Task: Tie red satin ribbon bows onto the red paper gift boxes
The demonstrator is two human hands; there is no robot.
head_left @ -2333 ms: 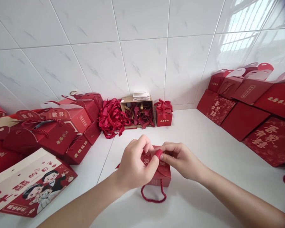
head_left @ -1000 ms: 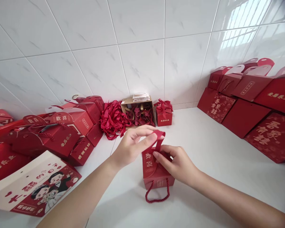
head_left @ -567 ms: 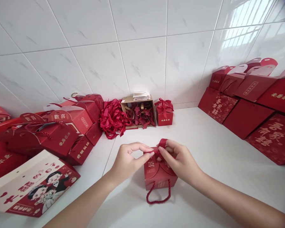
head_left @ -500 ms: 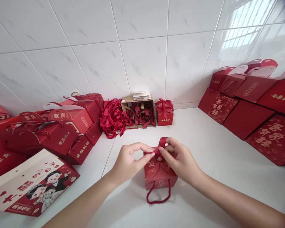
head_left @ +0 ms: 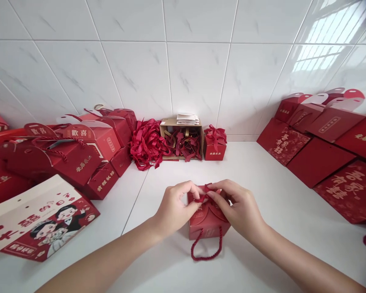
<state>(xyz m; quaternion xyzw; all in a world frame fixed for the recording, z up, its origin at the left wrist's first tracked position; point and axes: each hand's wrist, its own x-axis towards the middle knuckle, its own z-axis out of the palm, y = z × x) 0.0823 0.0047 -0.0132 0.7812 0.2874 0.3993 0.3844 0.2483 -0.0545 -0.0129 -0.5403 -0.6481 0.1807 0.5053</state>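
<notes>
A small red gift box (head_left: pixel 208 221) stands on the white table, its twisted rope handle (head_left: pixel 206 259) hanging down on the near side. Above the box top, my left hand (head_left: pixel 178 205) pinches a red ribbon (head_left: pixel 203 197) between thumb and fingers. From the right, my right hand (head_left: pixel 239 205) grips the same ribbon, its fingertips close to those of my left hand. Fingers partly cover the ribbon, so its exact shape there is hard to make out.
Red boxes (head_left: pixel 88 165) and a box with a cartoon couple (head_left: pixel 53 228) crowd the left. Behind are a ribbon pile (head_left: pixel 148 144), an open carton (head_left: pixel 183 158) and a bow-topped box (head_left: pixel 215 151). More boxes (head_left: pixel 320 156) are stacked right.
My right hand's fingers have closed in toward my left hand, and the raised ribbon loop is now smaller and lower. The whole view has shifted slightly.
</notes>
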